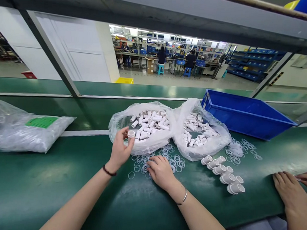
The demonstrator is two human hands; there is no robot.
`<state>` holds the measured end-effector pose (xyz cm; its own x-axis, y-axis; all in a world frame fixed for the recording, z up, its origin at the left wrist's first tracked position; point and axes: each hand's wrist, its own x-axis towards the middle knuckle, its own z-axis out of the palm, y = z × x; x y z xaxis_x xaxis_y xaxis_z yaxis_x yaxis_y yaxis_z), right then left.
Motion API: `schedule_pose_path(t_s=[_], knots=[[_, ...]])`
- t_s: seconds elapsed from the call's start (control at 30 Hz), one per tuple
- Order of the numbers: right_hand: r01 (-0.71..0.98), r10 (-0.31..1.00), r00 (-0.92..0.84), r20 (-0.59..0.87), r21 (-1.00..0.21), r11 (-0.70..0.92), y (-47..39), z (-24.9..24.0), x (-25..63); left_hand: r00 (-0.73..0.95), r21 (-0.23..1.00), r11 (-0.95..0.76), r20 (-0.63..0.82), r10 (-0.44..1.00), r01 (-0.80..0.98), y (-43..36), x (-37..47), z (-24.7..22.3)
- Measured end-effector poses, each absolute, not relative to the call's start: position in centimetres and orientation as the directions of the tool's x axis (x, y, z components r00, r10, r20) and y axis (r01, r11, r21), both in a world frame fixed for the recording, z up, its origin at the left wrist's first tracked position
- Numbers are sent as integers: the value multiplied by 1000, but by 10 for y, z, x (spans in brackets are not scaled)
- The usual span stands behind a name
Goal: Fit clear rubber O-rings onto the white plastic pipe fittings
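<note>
My left hand (121, 148) is closed around a white plastic pipe fitting (131, 134), held upright at the front edge of an open plastic bag (141, 149) of similar white fittings. My right hand (161, 172) is lower, on a loose pile of thin clear rings (176, 163). Its fingers are bent together among the rings, and whatever lies between the fingertips is hidden. A second open bag (195, 152) of white fittings adjoins the first. To the right of my hands, several fittings (227, 178) with wider rims lie in a slanting double row on the green table (138, 210).
Behind the right bag stands a blue bin (246, 114). More clear rings (235, 149) lie before it. A co-worker's hands (288, 190) rest at the right edge. A filled plastic bag with a green label (42, 122) lies left. A metal frame (48, 51) spans the table's back.
</note>
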<state>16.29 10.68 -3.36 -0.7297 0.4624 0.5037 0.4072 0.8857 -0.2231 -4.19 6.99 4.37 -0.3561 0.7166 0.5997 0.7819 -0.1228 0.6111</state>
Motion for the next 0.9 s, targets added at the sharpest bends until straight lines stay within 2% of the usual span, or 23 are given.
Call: schedule_pose_path(t_s=[0.07,0.13,0.23,0.3,0.37,0.5,0.63,0.77,0.9], knots=[[428,496,-715,493,-253,868,107,-30,165,-266,598,-260,648,714,758,45,-25,43],[445,529,-702,477,-286,849,108,-25,167,-250,666,-283,586,771,691,25,-11,37],[456,567,-690,450,-338,824,110,-21,170,-381,905,-163,321,867,392,11,-2,21],[459,581,-691,430,-360,812,111,-21,171,-406,984,-64,128,905,167,9,-1,10],[461,585,-698,414,-366,808,112,-21,172,-389,999,-2,20,921,47,9,-2,4],[462,579,-707,406,-356,813,111,-22,173,-346,997,70,-71,935,-14,8,2,7],[428,542,-681,493,-334,840,112,-19,174,-314,986,133,-159,936,-103,7,7,10],[384,496,-655,570,-315,868,112,-17,174,-293,975,141,-188,937,-175,7,10,5],[372,508,-644,572,-347,861,112,-15,174,-293,979,154,-188,938,-133,7,10,1]])
